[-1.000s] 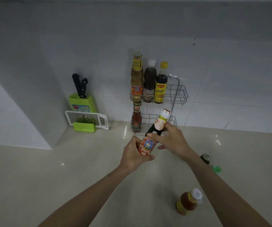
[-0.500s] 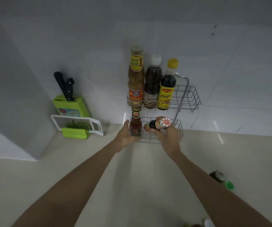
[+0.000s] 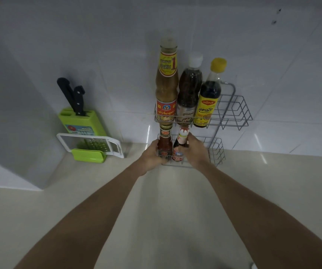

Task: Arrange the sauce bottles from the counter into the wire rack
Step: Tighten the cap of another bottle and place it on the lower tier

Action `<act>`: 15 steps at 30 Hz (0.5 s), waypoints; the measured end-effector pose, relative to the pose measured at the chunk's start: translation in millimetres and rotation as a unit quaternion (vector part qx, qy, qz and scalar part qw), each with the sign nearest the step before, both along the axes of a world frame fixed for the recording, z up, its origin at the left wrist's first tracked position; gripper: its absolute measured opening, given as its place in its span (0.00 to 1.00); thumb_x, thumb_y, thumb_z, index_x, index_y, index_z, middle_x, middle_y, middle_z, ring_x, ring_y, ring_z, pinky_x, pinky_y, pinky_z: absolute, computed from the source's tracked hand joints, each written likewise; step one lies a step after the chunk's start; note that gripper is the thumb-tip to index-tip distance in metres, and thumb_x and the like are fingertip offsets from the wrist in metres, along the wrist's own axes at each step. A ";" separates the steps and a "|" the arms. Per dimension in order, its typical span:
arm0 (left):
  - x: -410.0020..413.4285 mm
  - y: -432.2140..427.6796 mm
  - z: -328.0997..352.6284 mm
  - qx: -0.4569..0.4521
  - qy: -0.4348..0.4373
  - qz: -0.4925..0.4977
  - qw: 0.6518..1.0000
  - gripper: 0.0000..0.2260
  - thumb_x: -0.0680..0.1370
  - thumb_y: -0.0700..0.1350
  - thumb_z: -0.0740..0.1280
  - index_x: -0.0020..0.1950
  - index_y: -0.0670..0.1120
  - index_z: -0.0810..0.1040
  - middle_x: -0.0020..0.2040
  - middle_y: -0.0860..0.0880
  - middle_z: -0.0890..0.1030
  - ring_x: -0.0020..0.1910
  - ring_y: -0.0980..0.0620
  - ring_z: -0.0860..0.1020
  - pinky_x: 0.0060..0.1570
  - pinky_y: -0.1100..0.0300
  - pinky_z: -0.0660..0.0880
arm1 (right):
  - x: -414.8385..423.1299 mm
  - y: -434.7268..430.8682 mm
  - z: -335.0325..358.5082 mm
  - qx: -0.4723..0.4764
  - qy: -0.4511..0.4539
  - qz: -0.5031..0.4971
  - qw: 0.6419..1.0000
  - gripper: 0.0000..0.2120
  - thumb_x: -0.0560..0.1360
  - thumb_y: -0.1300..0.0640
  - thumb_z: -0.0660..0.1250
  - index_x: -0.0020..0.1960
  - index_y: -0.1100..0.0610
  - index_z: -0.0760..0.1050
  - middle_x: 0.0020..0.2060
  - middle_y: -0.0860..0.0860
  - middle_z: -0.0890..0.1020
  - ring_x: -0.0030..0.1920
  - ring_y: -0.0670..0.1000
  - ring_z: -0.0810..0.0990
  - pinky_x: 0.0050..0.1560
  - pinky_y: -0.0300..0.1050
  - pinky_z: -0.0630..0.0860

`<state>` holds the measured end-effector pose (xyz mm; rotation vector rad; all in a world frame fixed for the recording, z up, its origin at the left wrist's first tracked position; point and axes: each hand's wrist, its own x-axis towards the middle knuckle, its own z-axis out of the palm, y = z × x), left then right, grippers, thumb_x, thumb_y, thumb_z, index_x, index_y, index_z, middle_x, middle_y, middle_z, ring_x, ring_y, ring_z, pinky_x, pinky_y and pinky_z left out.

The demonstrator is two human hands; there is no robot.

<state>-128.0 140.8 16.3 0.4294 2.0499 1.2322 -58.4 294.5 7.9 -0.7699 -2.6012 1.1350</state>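
Dark bottle (image 3: pixel 182 135) now upright in rack (image 3: pixel 217 152), beside red bottle (image 3: pixel 164 146).

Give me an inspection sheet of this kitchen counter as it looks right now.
Surface: beige counter, glossy.
Job's things: wire rack at the wall; upper tier holds tall brown bottle, white-capped bottle and yellow-capped bottle, upright; lower tier holds red sauce bottle and small dark bottle.
Clutter: green knife block with two knives; grater in front.
Grips: left hand holds the red sauce bottle; right hand holds the small dark bottle.
Cables: nothing seen.
Surroundings: white tiled wall.
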 end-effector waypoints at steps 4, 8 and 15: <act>-1.2 -0.6 -3.8 0.022 -0.013 0.004 1.000 0.37 0.69 0.28 0.70 0.74 0.45 0.60 0.65 0.47 0.72 0.64 0.52 0.69 0.61 0.52 0.73 | -8.3 1.6 -4.2 -0.001 -0.042 0.009 0.999 0.20 0.70 0.55 0.73 0.58 0.59 0.72 0.54 0.56 0.82 0.53 0.58 0.79 0.47 0.48 0.74; -3.7 -0.5 -5.6 0.018 -0.014 -0.004 1.000 0.38 0.69 0.28 0.69 0.75 0.47 0.59 0.64 0.48 0.73 0.62 0.53 0.69 0.61 0.54 0.72 | -11.3 0.0 -7.2 -0.016 -0.041 0.012 0.999 0.19 0.70 0.56 0.72 0.57 0.59 0.70 0.55 0.57 0.81 0.54 0.59 0.79 0.52 0.54 0.77; -0.4 1.9 -1.9 0.015 -0.004 -0.012 1.000 0.38 0.70 0.28 0.68 0.75 0.47 0.58 0.61 0.52 0.71 0.60 0.54 0.68 0.57 0.59 0.67 | -11.9 -4.0 -5.0 -0.041 -0.061 0.004 0.997 0.18 0.73 0.59 0.68 0.60 0.62 0.67 0.57 0.60 0.79 0.56 0.60 0.77 0.48 0.47 0.71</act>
